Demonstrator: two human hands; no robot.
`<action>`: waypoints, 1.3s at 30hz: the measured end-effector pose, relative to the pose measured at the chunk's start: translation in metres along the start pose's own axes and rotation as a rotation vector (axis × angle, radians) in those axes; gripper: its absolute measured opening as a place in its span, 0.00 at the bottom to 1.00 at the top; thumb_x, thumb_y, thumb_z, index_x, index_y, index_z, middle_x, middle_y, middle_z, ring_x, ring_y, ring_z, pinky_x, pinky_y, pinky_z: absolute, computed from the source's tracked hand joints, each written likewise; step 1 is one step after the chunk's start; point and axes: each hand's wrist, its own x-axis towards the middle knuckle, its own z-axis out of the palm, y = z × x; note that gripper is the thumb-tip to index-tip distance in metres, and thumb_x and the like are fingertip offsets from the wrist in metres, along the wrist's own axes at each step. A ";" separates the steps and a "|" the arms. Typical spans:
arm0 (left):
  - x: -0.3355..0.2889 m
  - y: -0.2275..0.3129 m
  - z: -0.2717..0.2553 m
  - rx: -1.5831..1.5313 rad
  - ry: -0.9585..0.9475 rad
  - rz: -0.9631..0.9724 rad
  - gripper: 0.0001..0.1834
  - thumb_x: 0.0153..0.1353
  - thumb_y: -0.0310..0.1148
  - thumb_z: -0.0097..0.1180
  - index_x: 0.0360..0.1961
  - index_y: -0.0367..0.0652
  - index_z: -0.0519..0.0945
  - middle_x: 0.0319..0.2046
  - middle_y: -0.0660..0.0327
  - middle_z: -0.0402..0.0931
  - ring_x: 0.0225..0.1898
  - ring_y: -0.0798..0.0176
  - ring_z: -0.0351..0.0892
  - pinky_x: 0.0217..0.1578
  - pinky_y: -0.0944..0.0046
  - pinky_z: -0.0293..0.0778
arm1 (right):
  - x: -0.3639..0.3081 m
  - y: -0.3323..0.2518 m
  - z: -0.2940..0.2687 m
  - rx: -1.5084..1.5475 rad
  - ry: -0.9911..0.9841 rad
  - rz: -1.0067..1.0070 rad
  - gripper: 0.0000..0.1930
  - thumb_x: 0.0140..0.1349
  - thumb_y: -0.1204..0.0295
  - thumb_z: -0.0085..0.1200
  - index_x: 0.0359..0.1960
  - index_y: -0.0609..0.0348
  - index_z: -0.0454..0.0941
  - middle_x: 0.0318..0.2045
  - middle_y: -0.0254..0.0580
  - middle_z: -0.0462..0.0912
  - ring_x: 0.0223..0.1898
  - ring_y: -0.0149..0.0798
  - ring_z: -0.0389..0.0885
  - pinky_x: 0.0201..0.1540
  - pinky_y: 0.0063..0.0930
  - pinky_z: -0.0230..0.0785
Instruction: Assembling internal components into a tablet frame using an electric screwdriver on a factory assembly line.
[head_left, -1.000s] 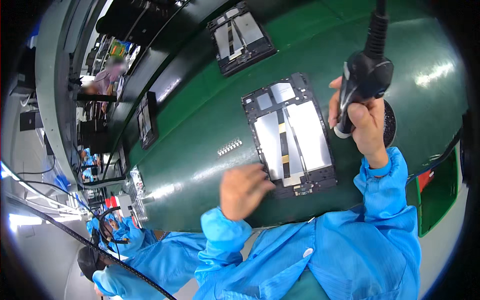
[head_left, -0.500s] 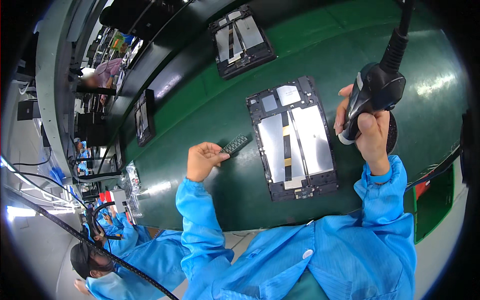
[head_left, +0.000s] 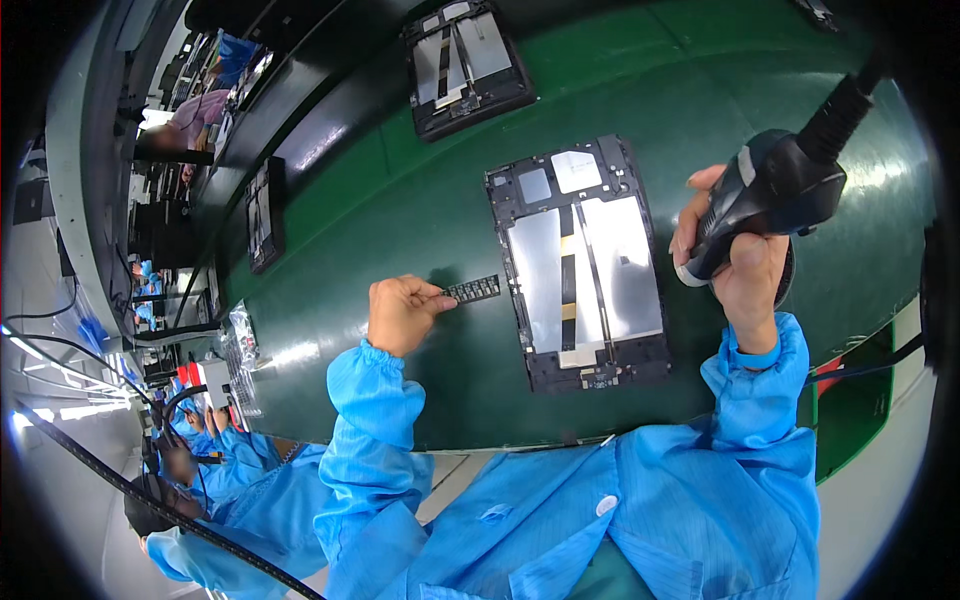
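My left hand (head_left: 401, 315) pinches one end of a small circuit board strip (head_left: 472, 290), dark with rows of light marks, just above the bench. The strip's other end points at an opened tablet (head_left: 585, 265), close to its left edge. That tablet lies with its inside up, showing silver battery packs and a dark flat cable with gold patches. To its right, my right hand (head_left: 738, 265) is wrapped round a black handheld barcode scanner (head_left: 770, 195) with a thick cable. The scanner's head tilts down and left. Behind it, a round dark pad (head_left: 788, 275) is mostly hidden.
Another opened tablet (head_left: 468, 70) lies farther back on the green bench (head_left: 380, 215), and a third device (head_left: 264, 215) at the left. Clear plastic packaging (head_left: 242, 340) is by the left end. A green bin (head_left: 855, 420) stands below the right edge. Co-workers in blue (head_left: 250, 500) sit at the left.
The strip has turned to lie more level, its free end nearer the tablet. The scanner has shifted slightly right and tilted. The whole view has moved a little.
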 end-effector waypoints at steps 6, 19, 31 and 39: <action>-0.008 0.001 0.002 0.015 0.087 0.005 0.09 0.42 0.22 0.69 0.22 0.31 0.79 0.18 0.60 0.76 0.18 0.75 0.70 0.20 0.73 0.67 | 0.003 -0.002 0.004 0.051 -0.033 -0.017 0.23 0.58 0.62 0.56 0.47 0.70 0.70 0.21 0.39 0.75 0.21 0.28 0.71 0.26 0.20 0.64; 0.012 -0.012 -0.016 -0.208 -0.202 -0.190 0.11 0.45 0.25 0.69 0.26 0.30 0.79 0.18 0.59 0.77 0.17 0.71 0.75 0.18 0.73 0.72 | 0.004 -0.018 0.015 -0.362 -0.087 -0.086 0.32 0.31 0.71 0.77 0.41 0.64 0.73 0.24 0.27 0.75 0.21 0.15 0.64 0.21 0.11 0.56; -0.006 -0.013 0.002 -0.096 0.042 0.004 0.11 0.45 0.26 0.69 0.22 0.32 0.78 0.17 0.61 0.77 0.18 0.73 0.74 0.20 0.73 0.70 | 0.001 -0.017 0.013 -0.369 0.006 -0.104 0.26 0.40 0.86 0.67 0.44 0.65 0.71 0.17 0.31 0.74 0.17 0.22 0.70 0.20 0.15 0.61; -0.037 -0.036 0.032 -0.227 0.441 0.270 0.07 0.44 0.24 0.67 0.23 0.37 0.79 0.23 0.61 0.77 0.24 0.71 0.72 0.27 0.71 0.69 | 0.009 -0.044 -0.015 -0.326 0.216 -0.247 0.14 0.46 0.79 0.67 0.32 0.64 0.73 0.16 0.32 0.75 0.14 0.24 0.72 0.16 0.17 0.62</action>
